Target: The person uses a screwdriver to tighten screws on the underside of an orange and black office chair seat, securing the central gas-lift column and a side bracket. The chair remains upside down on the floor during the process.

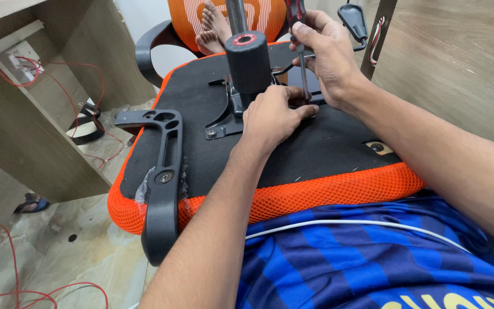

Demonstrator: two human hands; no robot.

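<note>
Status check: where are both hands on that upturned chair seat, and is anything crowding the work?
Right hand grips screwdriver, tip down at seat plate. Left hand steadies beside it. Gas cylinder close alongside.

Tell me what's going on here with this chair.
A person has an upturned orange chair seat on their lap. The right hand holds a screwdriver upright, tip down at the black metal mechanism under the seat. The left hand rests at that spot. An armrest is bolted on one side.
</note>
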